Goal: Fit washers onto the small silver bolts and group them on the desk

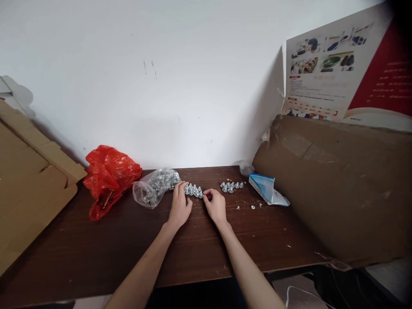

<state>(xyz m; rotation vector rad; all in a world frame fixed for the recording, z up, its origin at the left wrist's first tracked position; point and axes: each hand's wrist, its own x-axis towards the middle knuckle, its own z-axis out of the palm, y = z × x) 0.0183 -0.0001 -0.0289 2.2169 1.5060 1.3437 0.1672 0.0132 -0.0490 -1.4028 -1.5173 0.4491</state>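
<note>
A small pile of silver metal fasteners [193, 190] lies on the dark wooden table [128, 249] near the wall. My left hand [179, 205] rests flat beside the pile, fingertips touching its left end. My right hand [215, 205] has thumb and forefinger pinched at the pile's right end; whether a fastener sits between them is too small to tell. A clear plastic bag [154, 186] holding more of the fasteners lies just left of my left hand. A second small group of fasteners [231, 186] sits to the right of my right hand.
A crumpled red plastic bag [107, 176] lies at the left. Flattened cardboard [28, 189] leans at the far left, a large cardboard sheet [337, 189] at the right under a printed poster [347, 68]. A blue-white packet [267, 189] and small white scraps lie nearby.
</note>
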